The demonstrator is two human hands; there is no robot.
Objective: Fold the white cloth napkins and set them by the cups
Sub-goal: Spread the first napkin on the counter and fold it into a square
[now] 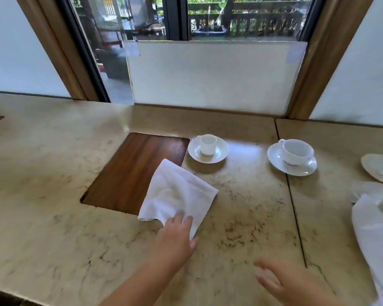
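A: Where does the white napkin [178, 192] lie from our grip?

B: Straight ahead of the left hand [175, 236]. Our fingers [181, 219] rest flat on its near corner, straight, not pinching. It lies on the tabletop [241, 217], its far left part over the wooden inset [131, 171], with the small cup [208, 144] beyond it.

A: And the right hand [290, 283]?

B: Apart from it, to the right, fingers spread, holding nothing. The left is nearer.

A: Its look?

B: Folded to 1 rough square, turned like a diamond, slightly rumpled.
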